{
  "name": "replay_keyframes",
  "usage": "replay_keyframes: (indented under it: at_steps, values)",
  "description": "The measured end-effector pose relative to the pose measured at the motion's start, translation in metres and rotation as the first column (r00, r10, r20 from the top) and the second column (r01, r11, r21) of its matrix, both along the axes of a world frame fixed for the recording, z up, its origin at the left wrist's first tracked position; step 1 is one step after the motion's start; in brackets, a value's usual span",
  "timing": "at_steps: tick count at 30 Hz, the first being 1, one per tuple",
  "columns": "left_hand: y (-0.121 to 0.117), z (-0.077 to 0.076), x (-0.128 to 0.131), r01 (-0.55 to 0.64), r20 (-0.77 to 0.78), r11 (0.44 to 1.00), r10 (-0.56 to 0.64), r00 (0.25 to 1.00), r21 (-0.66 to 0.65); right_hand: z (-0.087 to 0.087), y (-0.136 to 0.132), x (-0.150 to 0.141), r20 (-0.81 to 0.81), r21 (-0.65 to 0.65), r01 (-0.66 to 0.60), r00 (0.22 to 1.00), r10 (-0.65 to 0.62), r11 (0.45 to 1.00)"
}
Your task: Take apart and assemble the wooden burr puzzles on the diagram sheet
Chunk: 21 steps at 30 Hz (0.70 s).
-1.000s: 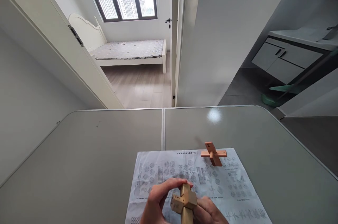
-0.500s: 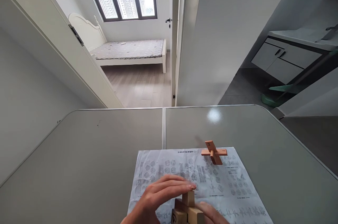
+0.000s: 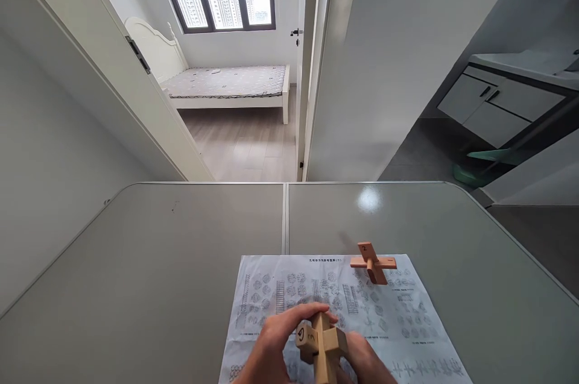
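Note:
Near the bottom of the head view is a light wooden interlocking block puzzle (image 3: 321, 345), with blocks crossing each other and dark figures, one like a 3, on a left block end. My left hand (image 3: 274, 339) is closed around its left and far sides, fingers bent over the back. Against the lower right side my right hand (image 3: 367, 361) grips it too, its fingers partly hidden behind the wood. Both hands are above a printed instruction sheet (image 3: 260, 327) full of small diagrams. A reddish wooden cross-shaped puzzle (image 3: 371, 263), marked 2 and 1, rests at the sheet's far right edge.
The sheet lies on a grey table (image 3: 136, 287) with a pale rim and a centre seam (image 3: 285, 215). Past the table, a doorway shows a bed (image 3: 235, 81) under a window. A white cabinet (image 3: 502, 100) stands at the right.
The block puzzle has tilted, so its top and crossing blocks show more. My left fingers have moved from stretched over its top to curled behind it. The view has shifted slightly.

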<state>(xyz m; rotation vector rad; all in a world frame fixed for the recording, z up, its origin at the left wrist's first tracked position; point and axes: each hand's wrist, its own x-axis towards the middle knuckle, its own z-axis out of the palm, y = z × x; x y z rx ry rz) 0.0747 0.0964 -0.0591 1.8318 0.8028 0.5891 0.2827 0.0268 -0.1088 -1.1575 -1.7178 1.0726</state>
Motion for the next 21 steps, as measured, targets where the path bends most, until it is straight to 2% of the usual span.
replay_keyframes:
  at_steps: [6,16,21]
  values:
    - [0.004,0.000,0.006,0.013,-0.028,0.996,-0.010,1.000,0.089,-0.021,0.004,0.003,-0.025,-0.047,-0.061,0.998,0.060,0.997]
    - [0.008,-0.012,-0.001,0.105,-0.088,0.994,-0.104,0.991,0.005,-0.015,0.006,0.002,-0.088,-0.110,-0.113,0.991,0.104,0.987]
    - [0.008,-0.016,-0.002,0.105,-0.060,0.994,-0.105,0.993,-0.003,-0.026,0.005,0.003,-0.123,-0.105,-0.115,0.987,0.102,0.988]
